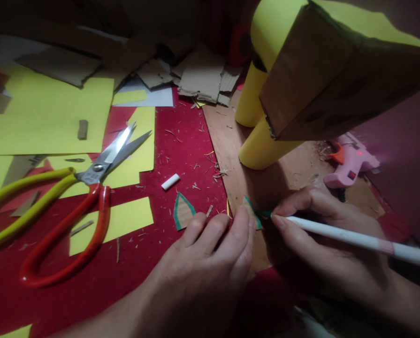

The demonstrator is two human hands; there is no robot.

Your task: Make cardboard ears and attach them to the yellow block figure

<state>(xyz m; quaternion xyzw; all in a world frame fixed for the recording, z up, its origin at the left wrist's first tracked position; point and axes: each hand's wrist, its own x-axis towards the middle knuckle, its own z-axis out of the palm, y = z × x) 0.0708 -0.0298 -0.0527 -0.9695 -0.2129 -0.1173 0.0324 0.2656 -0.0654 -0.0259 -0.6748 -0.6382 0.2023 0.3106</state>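
Observation:
My right hand [331, 239] is closed round a white marker [347, 238], its green tip at the right edge of a small pointed cardboard piece [252, 217]. This piece lies on the wooden board and has a green border; my fingers hide part of it. My left hand [213, 249] presses on it with bent fingers, their tips partly hidden. Just left of these fingers, a second pointed piece [184, 212] with a green outline lies on the red surface.
Large scissors [97, 173] with red and yellow handles lie open at the left on yellow paper [48, 117]. A cardboard box on yellow tubes [262, 145] stands at the back right, beside a pink glue gun [350, 164]. Cardboard scraps [202, 77] are behind.

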